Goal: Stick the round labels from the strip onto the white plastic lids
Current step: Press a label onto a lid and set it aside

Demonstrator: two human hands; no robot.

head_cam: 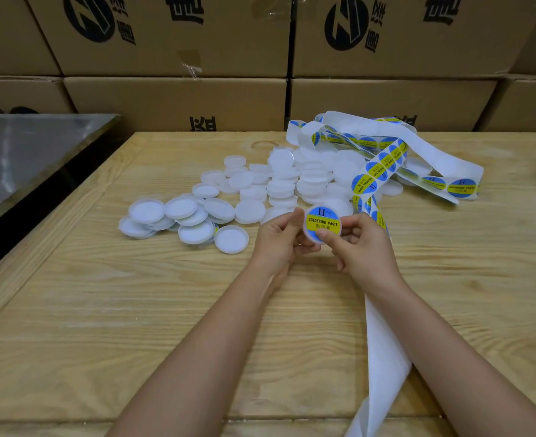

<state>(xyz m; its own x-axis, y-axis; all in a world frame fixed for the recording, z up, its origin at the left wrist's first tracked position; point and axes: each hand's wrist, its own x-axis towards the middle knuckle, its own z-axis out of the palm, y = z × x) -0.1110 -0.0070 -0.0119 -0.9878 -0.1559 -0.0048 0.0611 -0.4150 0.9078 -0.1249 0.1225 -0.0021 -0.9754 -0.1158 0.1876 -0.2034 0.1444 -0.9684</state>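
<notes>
At frame centre, the left hand (279, 238) and right hand (359, 244) are pinching one white lid (322, 227) by its rim, apparently smoothing its round label (322, 223), while the label strip (383, 165) is trailing right, beside the lid pile (244, 190).

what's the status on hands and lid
Left hand, right hand both grip one labelled lid. Strip runs under right forearm. Loose lids piled behind, not blocking.

One head-worn wide-angle view, from above the near edge of the wooden table (71, 310), facing forward and down toward its far edge and stacked cardboard boxes (178, 99), close over both forearms, left hand (276, 244) and right hand (366, 247) gripping a lid (322, 223) mid-frame
</notes>
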